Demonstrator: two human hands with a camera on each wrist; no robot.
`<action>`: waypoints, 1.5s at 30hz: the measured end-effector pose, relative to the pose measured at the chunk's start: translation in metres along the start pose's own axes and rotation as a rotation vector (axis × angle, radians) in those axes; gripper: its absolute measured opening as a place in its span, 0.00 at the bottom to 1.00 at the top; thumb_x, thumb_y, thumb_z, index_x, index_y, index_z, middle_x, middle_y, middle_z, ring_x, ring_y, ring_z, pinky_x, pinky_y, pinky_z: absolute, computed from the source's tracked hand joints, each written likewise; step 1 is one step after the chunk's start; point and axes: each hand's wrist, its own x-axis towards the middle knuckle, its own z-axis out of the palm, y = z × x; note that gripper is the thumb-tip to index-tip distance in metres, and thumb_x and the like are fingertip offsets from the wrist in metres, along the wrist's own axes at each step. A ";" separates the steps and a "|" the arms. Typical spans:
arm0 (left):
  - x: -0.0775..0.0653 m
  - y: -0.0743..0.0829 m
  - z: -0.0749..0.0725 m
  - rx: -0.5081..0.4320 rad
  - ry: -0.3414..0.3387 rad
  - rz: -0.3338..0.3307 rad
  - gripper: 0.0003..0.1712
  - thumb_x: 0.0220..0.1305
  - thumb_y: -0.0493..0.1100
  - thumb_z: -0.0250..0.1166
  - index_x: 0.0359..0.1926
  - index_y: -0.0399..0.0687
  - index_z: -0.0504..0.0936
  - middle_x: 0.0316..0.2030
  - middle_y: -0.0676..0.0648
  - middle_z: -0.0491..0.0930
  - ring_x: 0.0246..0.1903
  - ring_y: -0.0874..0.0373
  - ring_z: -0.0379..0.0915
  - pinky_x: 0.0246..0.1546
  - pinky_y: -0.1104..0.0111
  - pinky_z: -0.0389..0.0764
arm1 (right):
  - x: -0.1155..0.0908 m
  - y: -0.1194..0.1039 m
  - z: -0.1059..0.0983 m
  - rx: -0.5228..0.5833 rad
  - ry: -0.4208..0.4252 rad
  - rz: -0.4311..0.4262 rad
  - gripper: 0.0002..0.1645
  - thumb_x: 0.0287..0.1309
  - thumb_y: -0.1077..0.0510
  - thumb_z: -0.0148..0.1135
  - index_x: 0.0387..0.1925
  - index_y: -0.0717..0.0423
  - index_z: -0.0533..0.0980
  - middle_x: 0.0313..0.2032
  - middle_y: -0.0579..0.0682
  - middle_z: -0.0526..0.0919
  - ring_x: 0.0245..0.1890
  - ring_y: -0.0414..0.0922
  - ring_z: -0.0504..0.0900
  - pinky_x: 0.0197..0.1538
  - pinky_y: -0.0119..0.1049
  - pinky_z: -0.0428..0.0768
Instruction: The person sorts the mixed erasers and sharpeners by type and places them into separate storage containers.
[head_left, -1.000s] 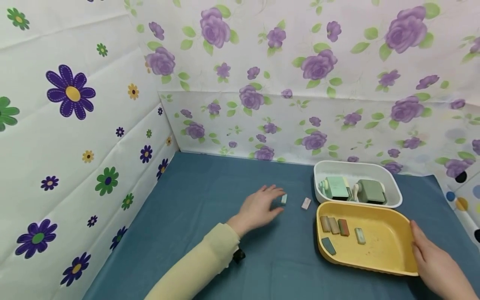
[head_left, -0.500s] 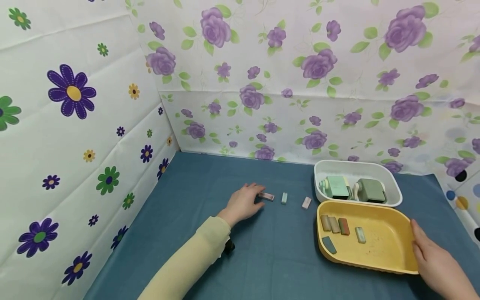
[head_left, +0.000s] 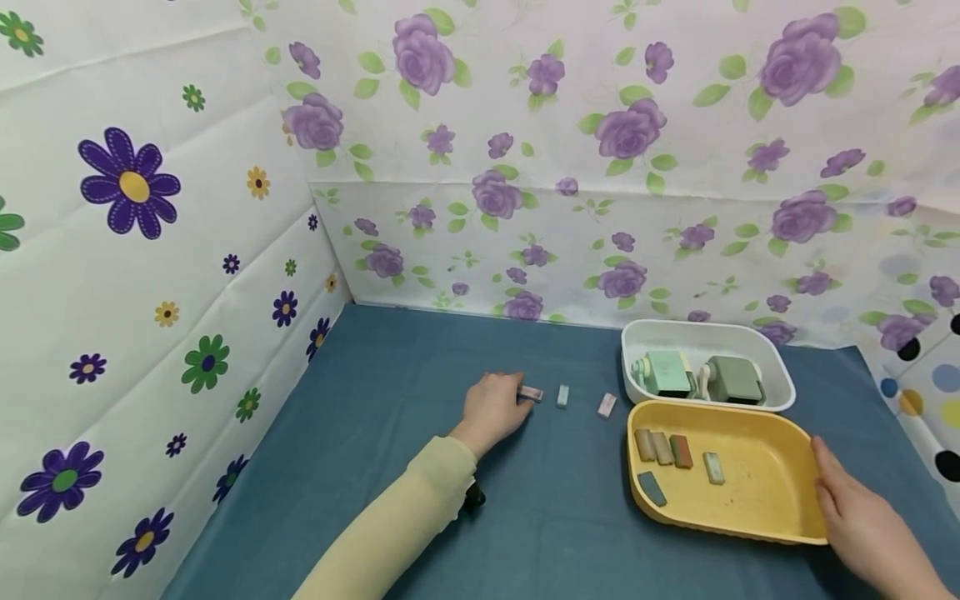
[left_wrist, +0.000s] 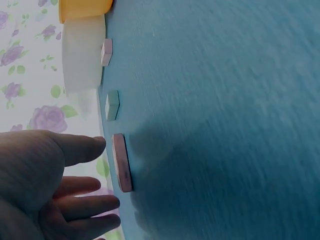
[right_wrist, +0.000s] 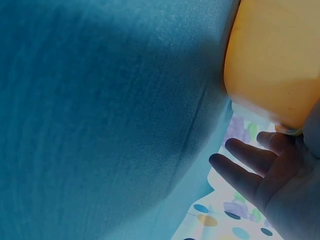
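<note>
My left hand (head_left: 491,412) is beside a long pink eraser-like block (head_left: 531,393) lying on the blue cloth. In the left wrist view, its thumb and spread fingers flank the pink block (left_wrist: 122,162), and I see no grip on it. To the right lie a mint block (head_left: 562,396) and a smaller pale pink block (head_left: 607,405). My right hand (head_left: 862,508) holds the right rim of a yellow tray (head_left: 772,492), its thumb and forefinger at the rim and other fingers extended. Several small blocks lie in that tray, including a red-and-green block (head_left: 681,451).
Behind the yellow tray stands a white tray (head_left: 780,379). It holds a mint box-shaped device (head_left: 667,372) and a grey-green device (head_left: 733,380), both with knobs. Flowered sheets line the back wall (head_left: 450,208) and left side (head_left: 150,275).
My left hand has moved left from beside the mint block to the long pink block, which it earlier covered. My right hand stays at the yellow tray. The head view has shifted slightly.
</note>
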 end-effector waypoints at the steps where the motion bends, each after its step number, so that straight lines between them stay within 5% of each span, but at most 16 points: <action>1: 0.000 0.001 0.000 0.002 -0.001 -0.004 0.21 0.73 0.54 0.72 0.61 0.52 0.88 0.47 0.46 0.89 0.46 0.47 0.85 0.39 0.53 0.89 | 0.000 0.000 0.000 0.001 -0.001 0.003 0.43 0.83 0.61 0.41 0.82 0.67 0.30 0.77 0.79 0.46 0.68 0.83 0.59 0.65 0.79 0.61; 3: 0.001 0.002 0.001 0.006 0.003 -0.012 0.20 0.73 0.54 0.72 0.60 0.52 0.89 0.46 0.47 0.89 0.45 0.47 0.85 0.39 0.53 0.89 | 0.000 -0.001 0.000 0.004 0.001 0.007 0.43 0.84 0.61 0.41 0.82 0.67 0.30 0.77 0.78 0.45 0.69 0.83 0.59 0.65 0.79 0.61; 10: 0.002 0.008 0.005 0.035 0.014 -0.029 0.23 0.73 0.55 0.72 0.62 0.51 0.88 0.47 0.46 0.91 0.51 0.45 0.87 0.62 0.48 0.83 | 0.001 -0.006 -0.003 0.007 0.003 -0.017 0.43 0.84 0.60 0.41 0.83 0.66 0.30 0.78 0.77 0.46 0.69 0.82 0.61 0.65 0.79 0.62; 19: 0.006 0.016 0.009 0.078 0.010 -0.053 0.25 0.71 0.55 0.74 0.63 0.52 0.88 0.43 0.46 0.91 0.45 0.46 0.88 0.59 0.49 0.84 | -0.004 -0.007 -0.006 0.000 0.005 -0.018 0.43 0.84 0.61 0.41 0.82 0.66 0.29 0.77 0.78 0.45 0.69 0.83 0.60 0.65 0.79 0.62; 35: 0.011 0.023 0.018 0.177 0.042 -0.026 0.11 0.70 0.55 0.75 0.45 0.56 0.94 0.32 0.53 0.90 0.32 0.55 0.86 0.70 0.52 0.75 | -0.003 -0.008 -0.006 0.008 0.009 -0.013 0.43 0.84 0.61 0.41 0.82 0.66 0.29 0.78 0.78 0.44 0.69 0.82 0.59 0.65 0.79 0.61; 45: 0.013 0.024 0.021 0.165 0.066 -0.021 0.09 0.70 0.54 0.76 0.40 0.56 0.94 0.28 0.55 0.88 0.37 0.54 0.87 0.72 0.53 0.73 | -0.004 -0.008 -0.004 0.006 0.009 -0.010 0.42 0.85 0.61 0.41 0.82 0.66 0.29 0.77 0.78 0.45 0.69 0.82 0.59 0.65 0.79 0.61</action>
